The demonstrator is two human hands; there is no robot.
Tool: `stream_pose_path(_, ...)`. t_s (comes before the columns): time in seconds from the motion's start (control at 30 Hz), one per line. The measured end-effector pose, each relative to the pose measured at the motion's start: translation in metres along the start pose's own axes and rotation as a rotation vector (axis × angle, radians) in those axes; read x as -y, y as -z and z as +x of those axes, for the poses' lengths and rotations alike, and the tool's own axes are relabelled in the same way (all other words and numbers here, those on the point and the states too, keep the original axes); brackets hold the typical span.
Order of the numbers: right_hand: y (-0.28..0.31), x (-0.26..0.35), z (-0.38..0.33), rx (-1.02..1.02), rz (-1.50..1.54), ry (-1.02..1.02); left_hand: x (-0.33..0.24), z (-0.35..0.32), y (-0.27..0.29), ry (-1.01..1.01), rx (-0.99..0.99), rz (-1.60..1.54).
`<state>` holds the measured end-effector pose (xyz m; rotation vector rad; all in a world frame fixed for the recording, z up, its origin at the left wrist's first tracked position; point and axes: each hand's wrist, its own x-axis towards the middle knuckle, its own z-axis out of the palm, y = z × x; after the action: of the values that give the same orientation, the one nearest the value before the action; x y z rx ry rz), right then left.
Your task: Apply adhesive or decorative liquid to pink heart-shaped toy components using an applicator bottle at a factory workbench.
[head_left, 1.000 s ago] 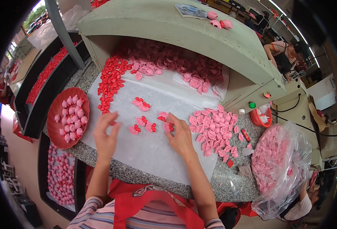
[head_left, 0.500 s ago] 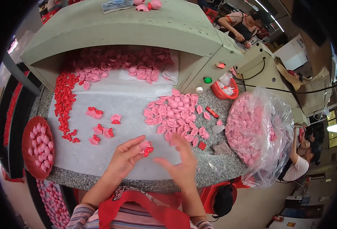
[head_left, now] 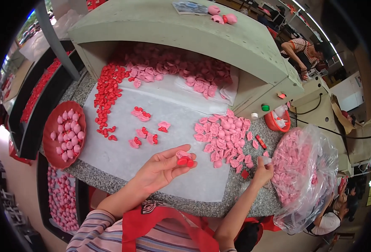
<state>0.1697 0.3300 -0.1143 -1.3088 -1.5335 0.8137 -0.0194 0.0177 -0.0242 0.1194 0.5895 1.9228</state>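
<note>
Fingers of left hand (head_left: 162,168) now pinch a joined pink-and-red piece (head_left: 184,158); right hand (head_left: 263,171) has moved off to the clear bag (head_left: 315,147), its grip hidden.

A round red tray (head_left: 51,145) of pink pieces sits at nine o'clock. At three o'clock stands a clear plastic bag (head_left: 315,168) full of pink pieces. A small red bowl (head_left: 273,124) lies at two o'clock, beside a green button (head_left: 265,108).

Striped sleeve (head_left: 94,227), red apron (head_left: 168,227), bare forearms.
</note>
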Motion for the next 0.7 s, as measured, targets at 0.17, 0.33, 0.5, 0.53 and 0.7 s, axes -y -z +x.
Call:
stream_pose_path(0.17, -0.004, 0.101, -0.09, 0.38, 0.376, -0.049, -0.007, 0.0, 0.003, 0.076, 0.018, -0.269)
stream_pose_path(0.33, 0.004, 0.17, -0.16, 0.632, 0.465, -0.088, -0.005, -0.005, 0.009, 0.048, 0.092, -0.267)
stream_pose_path(0.5, 0.019, 0.181, -0.187, 0.572, 0.361, 0.312, -0.008, -0.012, 0.004, 0.058, 0.2, -0.222)
stream_pose_path(0.53, 0.023, 0.18, -0.189, 0.575, 0.361, 0.311, -0.007, -0.014, 0.003, 0.059, 0.182, -0.222)
stream_pose_path(0.7, 0.038, 0.192, -0.189, 0.659, 0.235, 0.699, -0.008, -0.021, 0.001, 0.067, 0.118, -0.201)
